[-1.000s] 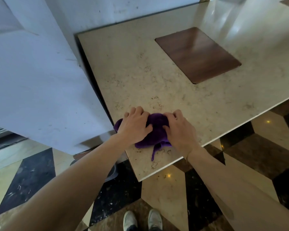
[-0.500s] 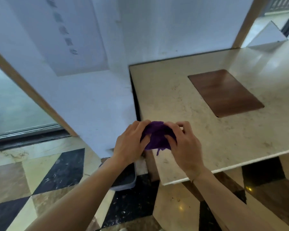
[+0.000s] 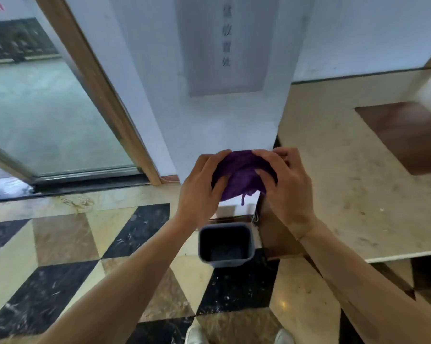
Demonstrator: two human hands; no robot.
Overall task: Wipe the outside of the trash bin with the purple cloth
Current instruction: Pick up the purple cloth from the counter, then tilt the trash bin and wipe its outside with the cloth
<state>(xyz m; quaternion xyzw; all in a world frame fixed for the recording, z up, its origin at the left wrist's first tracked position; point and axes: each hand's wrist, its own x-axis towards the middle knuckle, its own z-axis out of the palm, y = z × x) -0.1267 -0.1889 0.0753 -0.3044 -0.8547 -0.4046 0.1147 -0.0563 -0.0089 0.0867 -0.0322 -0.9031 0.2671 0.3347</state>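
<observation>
- Head view: left hand (image 3: 199,184) and right hand (image 3: 287,187) both clutch the bunched purple cloth (image 3: 241,176) in the air.
- Trash bin (image 3: 226,245) sits on the floor below, untouched.
- I'd keep the cloth wadded, crouch, then steady the rim while wiping.

Surfaces and finishes

The purple cloth (image 3: 244,175) is soft, matt, bunched fabric. The trash bin (image 3: 225,244) looks like smooth grey plastic. The floor (image 3: 60,269) is glossy polished stone tile; the counter (image 3: 333,182) is speckled stone with a dark wood inlay (image 3: 408,135)
</observation>
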